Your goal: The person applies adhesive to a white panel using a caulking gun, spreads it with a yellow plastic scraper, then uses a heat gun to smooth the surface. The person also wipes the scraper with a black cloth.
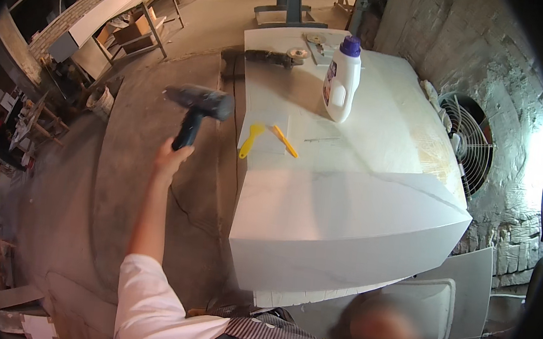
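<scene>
My left hand (pixel 169 158) is raised left of the bench with its fingers wrapped round the handle of a dark hair dryer (pixel 205 102). The dryer's wide nozzle points left, and a cord hangs below it. At the lower right, a blurred patch covers my right hand (pixel 388 331); its fingers and anything in them cannot be made out. In front of me lies a white marbled slab piece (pixel 343 231) with a folded front face. Beyond it are a yellow scraper (pixel 250 140), an orange-yellow utility knife (pixel 285 141) and an upright white bottle (pixel 342 79) with a purple cap.
An angle grinder (pixel 271 57) lies at the bench's far left edge, near a small disc (pixel 316 38). A caged fan (pixel 470 145) stands against the rough wall on the right. Grey panels (pixel 467 296) lean at the lower right. A bucket (pixel 100 101) stands on the left floor.
</scene>
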Motion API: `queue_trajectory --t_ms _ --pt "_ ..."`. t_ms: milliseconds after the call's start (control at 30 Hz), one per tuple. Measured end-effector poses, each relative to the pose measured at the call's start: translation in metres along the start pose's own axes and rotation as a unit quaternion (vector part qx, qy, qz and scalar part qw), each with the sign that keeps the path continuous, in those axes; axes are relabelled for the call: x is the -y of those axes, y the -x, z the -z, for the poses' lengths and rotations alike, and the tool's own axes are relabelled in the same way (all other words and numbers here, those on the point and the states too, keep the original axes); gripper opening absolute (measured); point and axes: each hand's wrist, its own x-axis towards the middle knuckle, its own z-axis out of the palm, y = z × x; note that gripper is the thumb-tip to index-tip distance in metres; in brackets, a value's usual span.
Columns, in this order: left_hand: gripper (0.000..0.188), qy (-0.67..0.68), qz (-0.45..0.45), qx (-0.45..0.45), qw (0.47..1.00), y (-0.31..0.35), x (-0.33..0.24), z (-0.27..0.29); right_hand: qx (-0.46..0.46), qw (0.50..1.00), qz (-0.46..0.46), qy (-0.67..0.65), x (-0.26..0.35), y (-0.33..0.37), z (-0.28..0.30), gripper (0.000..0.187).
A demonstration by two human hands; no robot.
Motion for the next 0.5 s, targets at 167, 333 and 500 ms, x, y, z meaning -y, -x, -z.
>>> queue_trajectory --t_ms 167,333,500 --pt "0.041 -0.109 -0.098 0.055 0.988 -0.132 0.003 -0.092 -0.175 0.941 0.103 0.272 0.169 -0.029 0.027 0.015" --pt "0.051 -0.219 -0.12 0.093 0.964 -0.211 0.019 -0.142 -0.05 0.947 0.141 0.286 0.215 -0.181 0.044 0.015" --pt "0.051 -0.29 -0.249 0.001 0.924 -0.225 0.051 -0.166 -0.097 0.939 0.037 0.329 0.211 -0.34 0.019 0.017"
